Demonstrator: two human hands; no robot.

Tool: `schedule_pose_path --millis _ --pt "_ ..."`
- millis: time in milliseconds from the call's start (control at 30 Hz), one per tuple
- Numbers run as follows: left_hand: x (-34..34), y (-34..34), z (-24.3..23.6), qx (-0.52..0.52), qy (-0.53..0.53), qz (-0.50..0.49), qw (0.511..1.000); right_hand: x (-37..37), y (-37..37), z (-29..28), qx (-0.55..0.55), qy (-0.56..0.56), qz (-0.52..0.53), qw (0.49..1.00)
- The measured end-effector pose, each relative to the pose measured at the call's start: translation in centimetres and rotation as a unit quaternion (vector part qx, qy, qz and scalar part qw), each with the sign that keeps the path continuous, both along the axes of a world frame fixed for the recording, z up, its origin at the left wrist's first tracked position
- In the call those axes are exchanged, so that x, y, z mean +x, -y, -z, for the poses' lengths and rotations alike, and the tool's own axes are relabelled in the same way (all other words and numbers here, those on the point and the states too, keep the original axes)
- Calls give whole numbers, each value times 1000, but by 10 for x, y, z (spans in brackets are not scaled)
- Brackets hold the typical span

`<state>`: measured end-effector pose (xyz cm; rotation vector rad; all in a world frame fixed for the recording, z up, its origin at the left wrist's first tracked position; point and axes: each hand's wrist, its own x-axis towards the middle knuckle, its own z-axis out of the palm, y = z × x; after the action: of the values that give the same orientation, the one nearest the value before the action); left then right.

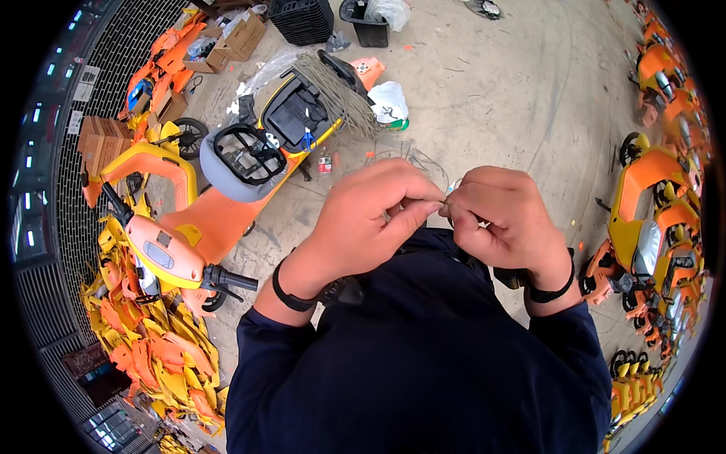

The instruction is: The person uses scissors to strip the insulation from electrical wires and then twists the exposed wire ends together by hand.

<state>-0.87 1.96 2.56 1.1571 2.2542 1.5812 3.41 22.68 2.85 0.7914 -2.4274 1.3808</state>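
My left hand (pixel 370 212) and my right hand (pixel 503 216) meet in front of my chest, thumbs and fingers pinched together. Between the fingertips is a small, thin piece, mostly hidden, whose kind I cannot make out. Ahead and to the left stands an orange and yellow electric scooter (pixel 219 216) with its seat off. A grey seat (pixel 236 160) lies upside down on it, its black frame facing up. Behind the seat is an open black storage tub (pixel 296 113), with blue-handled scissors (pixel 308 138) at its edge. A bundle of thin greyish strands (pixel 336 94) drapes over the scooter's rear.
Yellow and orange body panels (pixel 155 348) are heaped at the left. Cardboard boxes (pixel 242 36), stacked black crates (pixel 300 21) and a black bin (pixel 368 30) stand at the back. A white bag (pixel 389 101) sits behind the scooter. Several scooters (pixel 643 189) line the right side.
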Motion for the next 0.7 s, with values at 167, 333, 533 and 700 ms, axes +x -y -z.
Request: schedule_pose_path --millis 167,333,533,700 --pt "-2 -4 -5 48 -170 -29 984 2 -6 -4 -152 196 -73 966" --pt "-3 -3 -7 48 -195 -26 979 1 -10 -4 -269 413 -123 862" --pt "-5 0 -7 40 -201 -25 978 -1 -6 -6 -262 475 -107 833" --pt "-6 2 -8 40 -202 -31 978 -2 -3 -8 -283 431 -120 848"
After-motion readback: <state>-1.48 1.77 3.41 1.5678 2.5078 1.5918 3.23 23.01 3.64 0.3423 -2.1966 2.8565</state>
